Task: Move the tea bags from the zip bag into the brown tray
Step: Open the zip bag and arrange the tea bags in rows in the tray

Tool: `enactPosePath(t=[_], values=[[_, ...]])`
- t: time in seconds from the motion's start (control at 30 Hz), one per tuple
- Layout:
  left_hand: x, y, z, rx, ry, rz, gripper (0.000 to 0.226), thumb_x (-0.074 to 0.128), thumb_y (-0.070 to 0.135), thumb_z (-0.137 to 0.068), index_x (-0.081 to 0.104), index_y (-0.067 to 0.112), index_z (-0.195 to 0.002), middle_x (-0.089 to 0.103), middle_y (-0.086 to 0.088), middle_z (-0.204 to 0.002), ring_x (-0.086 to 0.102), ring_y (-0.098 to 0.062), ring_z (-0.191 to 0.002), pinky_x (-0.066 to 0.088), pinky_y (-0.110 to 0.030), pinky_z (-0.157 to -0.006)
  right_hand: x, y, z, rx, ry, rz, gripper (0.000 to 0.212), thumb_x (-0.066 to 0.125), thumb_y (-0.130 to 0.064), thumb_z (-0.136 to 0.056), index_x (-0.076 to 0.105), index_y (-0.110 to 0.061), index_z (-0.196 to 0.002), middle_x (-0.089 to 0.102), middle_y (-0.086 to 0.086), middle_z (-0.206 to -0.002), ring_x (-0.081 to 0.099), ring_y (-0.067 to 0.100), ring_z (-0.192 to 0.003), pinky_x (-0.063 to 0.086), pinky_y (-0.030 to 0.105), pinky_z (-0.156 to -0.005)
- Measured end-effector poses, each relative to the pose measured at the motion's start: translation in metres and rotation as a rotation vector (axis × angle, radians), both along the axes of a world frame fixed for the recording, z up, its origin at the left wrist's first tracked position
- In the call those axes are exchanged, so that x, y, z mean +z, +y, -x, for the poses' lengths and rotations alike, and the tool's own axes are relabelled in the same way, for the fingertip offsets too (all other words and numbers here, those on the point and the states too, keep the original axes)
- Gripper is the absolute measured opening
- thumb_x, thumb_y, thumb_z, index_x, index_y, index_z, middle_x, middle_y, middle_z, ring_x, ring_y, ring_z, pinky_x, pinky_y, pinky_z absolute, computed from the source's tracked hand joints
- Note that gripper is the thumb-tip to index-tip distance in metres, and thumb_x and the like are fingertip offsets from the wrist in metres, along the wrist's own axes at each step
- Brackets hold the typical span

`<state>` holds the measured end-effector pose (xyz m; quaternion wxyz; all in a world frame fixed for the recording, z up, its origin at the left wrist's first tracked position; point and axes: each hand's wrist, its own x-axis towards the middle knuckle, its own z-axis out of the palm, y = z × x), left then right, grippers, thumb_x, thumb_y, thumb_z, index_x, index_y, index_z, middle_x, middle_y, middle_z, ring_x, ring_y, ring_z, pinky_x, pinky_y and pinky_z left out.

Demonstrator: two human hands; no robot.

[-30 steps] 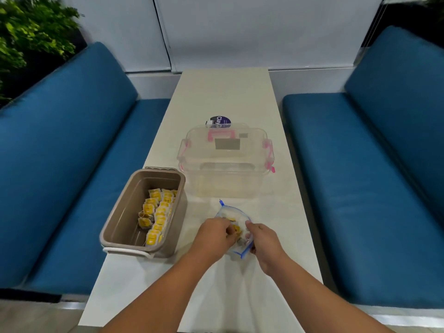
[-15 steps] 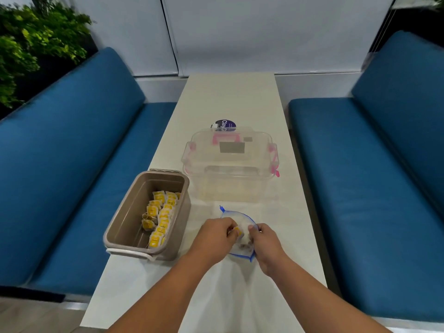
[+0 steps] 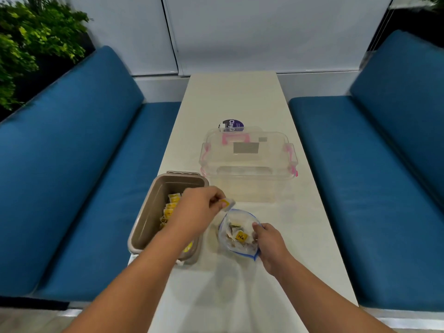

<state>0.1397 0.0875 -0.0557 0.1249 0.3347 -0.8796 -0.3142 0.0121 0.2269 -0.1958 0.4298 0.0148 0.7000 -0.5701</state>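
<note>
The left hand (image 3: 194, 212) pinches one tea bag (image 3: 227, 203) between thumb and fingertips, its yellow tag showing, and holds it in the air just over the far edge of the zip bag (image 3: 234, 217), close beside the right rim of the brown tray (image 3: 149, 212); the right hand (image 3: 270, 246) grips the zip bag's right edge with curled fingers, keeping its mouth open toward the person; inside the bag lie more tea bags (image 3: 240, 236) in a loose heap (one yellow tag reads "TEA"); in the tray, a row of yellow-tagged bags (image 3: 171, 205) stands along the right wall, partly hidden by the left forearm; tray and zip bag sit side by side, near but apart, on the pale table (image 3: 233, 97); behind them stands a clear lidded box (image 3: 247, 164) with pink clasps, and behind that a round purple item (image 3: 232, 125); blue benches (image 3: 72, 164) flank the table.
</note>
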Motion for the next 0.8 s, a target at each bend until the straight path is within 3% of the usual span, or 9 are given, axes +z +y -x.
enactPosePath(t=[0.07, 0.13, 0.27, 0.5, 0.7, 0.8], values=[[0.013, -0.017, -0.011, -0.007, 0.002, 0.059, 0.001, 0.073, 0.026, -0.088, 0.073, 0.026, -0.09, 0.066, 0.013, -0.073, 0.056, 0.002, -0.067, 0.04, -0.007, -0.062, -0.001, -0.004, -0.004, -0.039, -0.022, -0.002, 0.024, 0.055, -0.027, -0.105, 0.061, -0.005, -0.097, 0.06, 0.011, -0.089, 0.058, 0.027, -0.083, 0.051, 0.042, -0.079], [0.024, -0.034, -0.022, -0.034, -0.022, 0.143, 0.002, 0.074, 0.027, -0.087, 0.073, 0.028, -0.086, 0.062, 0.016, -0.069, 0.054, 0.002, -0.067, 0.038, -0.008, -0.061, -0.002, -0.007, -0.007, -0.076, -0.051, 0.017, 0.024, 0.057, -0.027, -0.104, 0.062, -0.004, -0.1, 0.061, 0.013, -0.092, 0.06, 0.029, -0.086, 0.054, 0.044, -0.084], [0.034, -0.065, -0.039, -0.126, -0.222, 0.229, 0.005, 0.072, 0.028, -0.089, 0.075, 0.028, -0.092, 0.065, 0.013, -0.085, 0.058, -0.008, -0.081, 0.05, -0.028, -0.075, -0.008, -0.01, -0.013, -0.141, -0.098, 0.045, 0.025, 0.059, -0.028, -0.102, 0.064, -0.003, -0.105, 0.067, 0.022, -0.107, 0.068, 0.039, -0.103, 0.054, 0.057, -0.101], [0.014, -0.098, -0.053, -0.412, -0.731, 0.398, 0.007, 0.069, 0.022, -0.083, 0.071, 0.028, -0.085, 0.067, 0.01, -0.082, 0.059, -0.01, -0.075, 0.047, -0.025, -0.063, -0.011, -0.009, -0.021, -0.22, -0.095, 0.059, 0.022, 0.056, -0.023, -0.104, 0.064, -0.003, -0.106, 0.069, 0.019, -0.106, 0.068, 0.037, -0.1, 0.054, 0.054, -0.101], [-0.018, -0.108, -0.06, -0.644, -0.912, 0.423, 0.003, 0.069, 0.019, -0.075, 0.071, 0.021, -0.075, 0.061, 0.008, -0.069, 0.058, -0.015, -0.067, 0.043, -0.024, -0.055, -0.016, -0.005, -0.03, -0.279, -0.095, 0.054, 0.021, 0.058, -0.024, -0.103, 0.064, -0.005, -0.106, 0.068, 0.022, -0.113, 0.067, 0.04, -0.108, 0.053, 0.054, -0.101], [-0.031, -0.109, -0.059, -0.69, -0.98, 0.465, 0.009, 0.064, 0.021, -0.08, 0.071, 0.017, -0.078, 0.066, -0.001, -0.076, 0.061, -0.022, -0.071, 0.052, -0.032, -0.064, -0.016, -0.003, -0.035, -0.301, -0.092, 0.049, 0.021, 0.059, -0.025, -0.102, 0.064, -0.005, -0.104, 0.066, 0.021, -0.109, 0.066, 0.038, -0.104, 0.052, 0.053, -0.101]])
